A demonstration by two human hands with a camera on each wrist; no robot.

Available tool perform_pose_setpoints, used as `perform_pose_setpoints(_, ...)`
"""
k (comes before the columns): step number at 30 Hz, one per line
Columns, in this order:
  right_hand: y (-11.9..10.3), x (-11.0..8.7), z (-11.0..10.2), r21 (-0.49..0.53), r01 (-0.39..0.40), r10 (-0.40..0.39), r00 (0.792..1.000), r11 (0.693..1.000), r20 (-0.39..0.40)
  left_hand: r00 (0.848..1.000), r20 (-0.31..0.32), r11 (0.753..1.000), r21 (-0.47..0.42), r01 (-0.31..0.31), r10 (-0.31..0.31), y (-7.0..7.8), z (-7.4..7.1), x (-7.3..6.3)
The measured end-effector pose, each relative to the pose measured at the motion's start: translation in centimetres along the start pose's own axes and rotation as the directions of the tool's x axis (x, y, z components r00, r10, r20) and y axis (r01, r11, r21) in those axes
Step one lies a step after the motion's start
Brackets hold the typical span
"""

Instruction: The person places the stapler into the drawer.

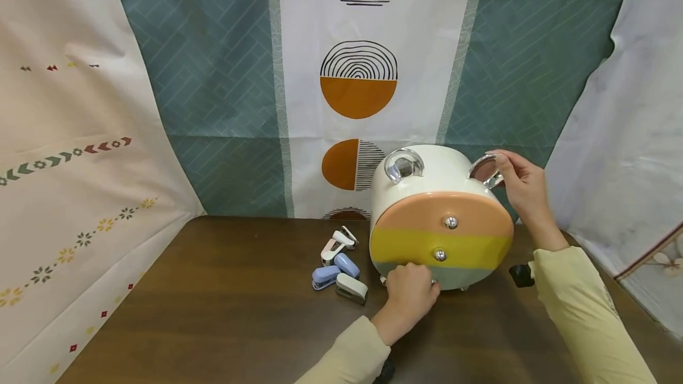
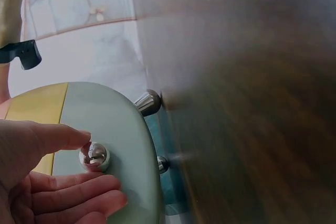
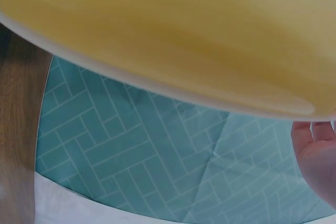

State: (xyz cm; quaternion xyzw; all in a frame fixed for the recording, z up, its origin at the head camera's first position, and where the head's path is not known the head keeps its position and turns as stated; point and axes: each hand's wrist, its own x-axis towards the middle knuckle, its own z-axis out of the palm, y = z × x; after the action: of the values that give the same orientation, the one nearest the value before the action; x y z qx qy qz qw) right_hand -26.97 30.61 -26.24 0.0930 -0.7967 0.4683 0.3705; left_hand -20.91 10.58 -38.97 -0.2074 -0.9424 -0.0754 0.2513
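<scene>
A white cabinet (image 1: pixel 437 170), shaped like an alarm clock on short metal feet, has a front of orange, yellow and grey-green drawers with round silver knobs. My left hand (image 1: pixel 409 290) is at the lowest drawer (image 2: pixel 126 129). In the left wrist view, its thumb and index finger pinch that drawer's silver knob (image 2: pixel 97 153). High on the cabinet's right side, my right hand (image 1: pixel 525 188) grips the chrome ear-shaped piece (image 1: pixel 495 180). Only part of this hand shows in the right wrist view, beyond the yellow drawer front (image 3: pixel 173 30).
Left of the cabinet lie several small staplers: a white one (image 1: pixel 351 287), blue ones (image 1: pixel 325 276) and another white one (image 1: pixel 332 250) further back. The brown table (image 1: pixel 229 301) ends at a patterned cloth backdrop (image 1: pixel 224 76), with more cloth at both sides.
</scene>
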Motion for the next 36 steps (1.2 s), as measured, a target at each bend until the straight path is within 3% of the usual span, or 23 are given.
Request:
perform_pose_setpoints(11, 0.6, -0.1, -0.1, 0.035, 0.005, -0.005, 1.000, 0.999, -0.003, 0.999, -0.032, 0.999, 0.010, 0.038, -0.037, 0.6, 1.1, 0.6)
perform_pose_setpoints(19, -1.2, -0.7, -0.2, 0.042, -0.009, 0.008, 1.000, 0.999, 0.028, 0.998, -0.050, 0.999, -0.014, 0.034, -0.035, 0.7, 1.2, 0.5)
perform_pose_setpoints(25, 0.8, 0.1, 0.0, 0.042, 0.001, -0.001, 1.000, 0.999, -0.003, 1.000, -0.025, 0.999, -0.047, -0.006, 0.005, 0.8, 0.4, -0.5)
perform_pose_setpoints(29, 0.6, 0.2, 0.0, 0.051, 0.008, -0.007, 1.000, 0.999, -0.004, 0.999, 0.021, 0.998, -0.055, -0.027, 0.028, 1.2, -0.3, -1.3)
perform_pose_setpoints(36, -0.2, 0.2, 0.0, 0.049, 0.008, -0.009, 1.000, 0.999, 0.021, 0.997, -0.006, 0.996, -0.022, -0.082, 0.082, 1.4, -1.3, -2.8)
